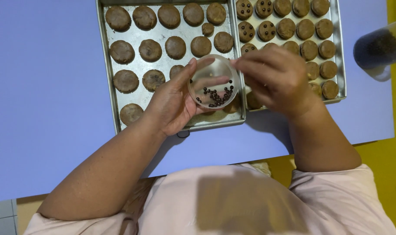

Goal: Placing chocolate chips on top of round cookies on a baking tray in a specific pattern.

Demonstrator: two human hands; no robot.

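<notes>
My left hand [174, 102] holds a small clear round container [214, 82] with several dark chocolate chips in its lower part. It hovers over the front edge of the left metal baking tray [107, 65], which carries several plain brown cookie dough rounds. My right hand [274, 78] sits just right of the container, fingers curled and pinched together near its rim; what they pinch is too small to see. Under that hand lies the right metal tray [339, 52], where a few far-left rounds carry chocolate chips and the others are plain.
Both trays rest on a lavender-blue table [45, 109]. A clear jar with dark contents [378, 48] lies at the right edge. A yellow surface [394, 174] shows to the right, beyond the table.
</notes>
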